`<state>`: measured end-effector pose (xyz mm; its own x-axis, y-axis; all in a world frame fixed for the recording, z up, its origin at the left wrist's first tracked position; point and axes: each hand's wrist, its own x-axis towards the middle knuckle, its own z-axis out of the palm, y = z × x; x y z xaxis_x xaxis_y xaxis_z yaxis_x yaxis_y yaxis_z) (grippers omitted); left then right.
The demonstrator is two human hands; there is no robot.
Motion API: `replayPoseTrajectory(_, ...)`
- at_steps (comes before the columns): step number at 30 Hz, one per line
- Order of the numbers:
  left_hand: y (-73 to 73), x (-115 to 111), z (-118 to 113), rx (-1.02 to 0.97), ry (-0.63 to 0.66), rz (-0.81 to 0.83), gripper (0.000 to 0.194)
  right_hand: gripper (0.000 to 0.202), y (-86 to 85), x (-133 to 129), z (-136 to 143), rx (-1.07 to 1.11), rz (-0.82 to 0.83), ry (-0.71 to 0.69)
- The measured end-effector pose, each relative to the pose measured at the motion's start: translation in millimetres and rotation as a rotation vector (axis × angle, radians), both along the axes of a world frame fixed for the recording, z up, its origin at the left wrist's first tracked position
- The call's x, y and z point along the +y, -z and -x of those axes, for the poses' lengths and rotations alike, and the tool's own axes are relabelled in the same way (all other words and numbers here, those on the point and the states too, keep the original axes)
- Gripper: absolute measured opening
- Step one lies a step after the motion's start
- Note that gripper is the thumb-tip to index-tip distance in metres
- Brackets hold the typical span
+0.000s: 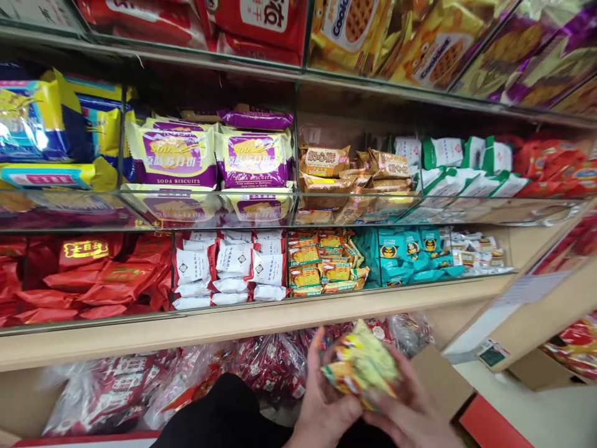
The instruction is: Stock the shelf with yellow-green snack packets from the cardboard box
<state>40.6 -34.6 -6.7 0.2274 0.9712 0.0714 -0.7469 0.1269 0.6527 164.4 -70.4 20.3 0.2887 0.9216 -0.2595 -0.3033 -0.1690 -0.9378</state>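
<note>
Tiered shop shelves (140, 335) with glass-fronted compartments stand behind and above the grip, their pale wooden edge running across beyond it. Farthest to the grip's left, red packets (107, 274) fill a low compartment, with clear bags (116, 386) of printed packs beneath; a black-clad knee (228, 414) covers part of these. Nearer, still up and to the left, are white packets (233, 258), then orange packets (321, 272) almost straight above the grip. The left hand (321, 398) comes up from the bottom edge, its thumb crossing low and a finger raised along the near side. Next comes the yellow bundle (370, 361): crinkled, pale yellow on its right and top, with bright yellow, green, orange and white patches on its left. It is blurred, so its print cannot be read, nor can I tell whether it is one packet or several; fingers hide its lower and right edges. It lies between the two hands, rising above the thumbs, pinched on both sides. The right hand (413, 398), smeared and cut off at the bottom, curls round its far side with the thumb pressed on the front. Right of the grip, above, sit teal packets (410, 255); just beside it is a brown carton (436, 379), partly covered.
</note>
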Motion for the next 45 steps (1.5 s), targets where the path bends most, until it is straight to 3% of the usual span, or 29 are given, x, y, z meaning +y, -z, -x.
replayPoseTrajectory(2,-9.3,4,11,0.052,-0.173,0.091,0.104,0.076,-2.0,21,39,0.160,-0.120,-0.160)
replayPoseTrajectory(4,-16.6,9,25,0.172,-0.298,0.189,0.093,0.070,0.3,31,67,0.170,-0.225,-0.200)
replayPoseTrajectory(8,-21.7,13,43,0.242,-0.369,0.313,0.070,0.055,16.1,31,74,-0.042,-0.219,-0.257)
replayPoseTrajectory(11,-21.9,12,46,0.243,-0.336,0.368,0.063,0.045,27.4,30,60,-0.205,-0.127,-0.276)
replayPoseTrajectory(15,-23.1,10,49,0.264,-0.298,0.337,0.066,0.051,33.4,30,50,-0.357,-0.202,-0.127)
replayPoseTrajectory(17,-23.7,11,54,0.251,-0.263,0.319,0.066,0.049,34.7,29,49,-0.400,-0.292,-0.080)
replayPoseTrajectory(20,-25.4,16,64,0.178,-0.089,0.335,0.059,0.030,34.4,27,43,-0.503,-0.537,-0.075)
replayPoseTrajectory(22,-27.5,20,69,0.142,0.006,0.342,0.049,0.029,31.3,25,39,-0.550,-0.664,-0.089)
replayPoseTrajectory(26,-32.5,26,71,0.240,0.015,0.291,0.039,0.036,22.3,20,37,-0.606,-0.722,-0.104)
replayPoseTrajectory(29,-32.0,26,69,0.338,-0.082,0.272,0.037,0.031,19.3,15,43,-0.541,-0.662,-0.101)
replayPoseTrajectory(34,-23.8,26,64,0.412,-0.294,0.248,0.032,0.010,19.5,15,49,-0.059,-0.481,-0.132)
replayPoseTrajectory(36,-21.4,26,63,0.494,-0.324,0.204,0.030,0.024,19.5,19,50,0.046,-0.389,-0.147)
replayPoseTrajectory(38,-20.4,25,62,0.605,-0.290,0.106,0.027,0.049,19.1,22,51,0.101,-0.260,-0.151)
replayPoseTrajectory(40,-20.4,23,60,0.679,-0.187,0.008,0.028,0.061,18.6,24,52,0.157,-0.149,-0.182)
replayPoseTrajectory(42,-20.5,19,59,0.646,-0.077,-0.032,0.034,0.051,18.4,26,51,0.220,-0.105,-0.145)
replayPoseTrajectory(45,-17.9,13,54,0.537,0.034,-0.001,0.051,0.035,18.8,31,47,0.335,-0.107,0.082)
